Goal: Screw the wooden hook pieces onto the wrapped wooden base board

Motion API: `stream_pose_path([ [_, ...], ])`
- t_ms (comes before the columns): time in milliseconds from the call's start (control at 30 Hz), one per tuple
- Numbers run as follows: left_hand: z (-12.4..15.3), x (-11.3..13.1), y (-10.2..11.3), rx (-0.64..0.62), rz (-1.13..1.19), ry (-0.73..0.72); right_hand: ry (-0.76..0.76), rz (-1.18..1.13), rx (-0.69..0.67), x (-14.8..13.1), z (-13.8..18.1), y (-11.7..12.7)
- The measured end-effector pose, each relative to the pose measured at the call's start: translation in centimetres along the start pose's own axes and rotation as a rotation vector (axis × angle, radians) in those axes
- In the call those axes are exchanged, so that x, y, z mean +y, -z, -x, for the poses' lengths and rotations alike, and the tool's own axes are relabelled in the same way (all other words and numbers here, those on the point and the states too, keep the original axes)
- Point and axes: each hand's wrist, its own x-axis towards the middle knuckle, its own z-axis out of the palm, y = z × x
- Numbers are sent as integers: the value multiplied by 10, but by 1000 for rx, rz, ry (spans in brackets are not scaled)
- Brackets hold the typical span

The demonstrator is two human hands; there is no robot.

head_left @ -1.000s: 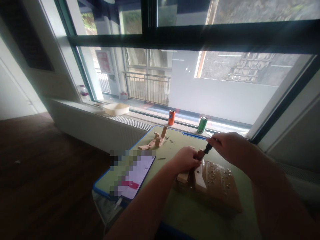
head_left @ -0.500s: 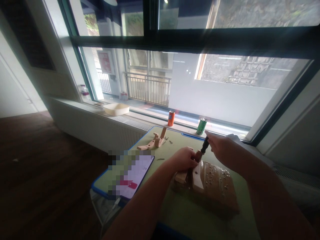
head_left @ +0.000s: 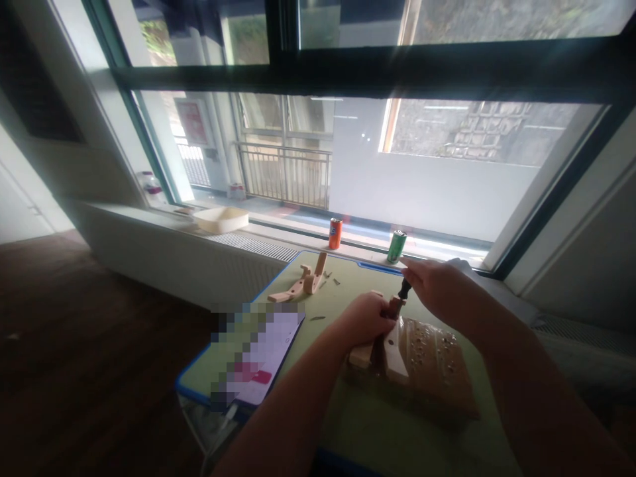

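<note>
on the green table beneath the window, two bare hands are at work above a brown box with a glossy clear covering. left hand: fingers closed, pinching a wooden piece at the near left corner of the work area, over the box's left end. right hand: thumb and fingers gripping the upper part of a black-handled screwdriver, one finger stretched out past the handle. the screwdriver is tilted, its lower end directed down at the wooden piece; whether the tip sits in a screw cannot be told. below the left hand, a pale wooden leg with a dark hole slants down across the box, and a second pale block lies just to its left.

further observations: a joined wooden part stands near the table's far edge, small screws beside it. one more screw lies nearer the phone, whose image is partly blurred out. on the sill, an orange can and a green can stand upright, well apart from a cream tray
</note>
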Motion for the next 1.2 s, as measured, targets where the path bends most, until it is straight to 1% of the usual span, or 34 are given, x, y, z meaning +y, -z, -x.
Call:
stream_pose_path([
  [133,1,-1,1,-28,24,13,-85,44,-48,4,7,8],
  [233,1,0,4,-41,33,-21,-124,138,-13,5,6,12],
  [333,1,1,5,-35,37,-27,-145,204,20,4,2,9],
  [400,1,0,4,-24,26,-11,-129,165,32,2,-1,3],
  [500,1,-3,1,-8,21,-10,-43,36,49,1,-2,-2],
  [600,1,-4,-1,-13,38,-12,9,-83,39,1,1,2],
  [667,1,-4,-1,-18,47,-8,5,-119,10,2,4,8],
  [767,1,-1,2,-35,80,-7,-50,-47,15,4,4,11],
  [833,1,1,4,-45,113,-9,-110,49,44,4,1,8],
  [900,1,2,5,-44,132,3,-132,76,53,3,-2,2],
  [1033,1,-1,3,-44,130,40,-47,-49,57,1,-3,-6],
  [1100,1,-2,2,-51,121,32,4,-100,39,1,1,-3],
  [1200,0,-3,2,-50,145,7,50,-115,-14,4,8,10],
])
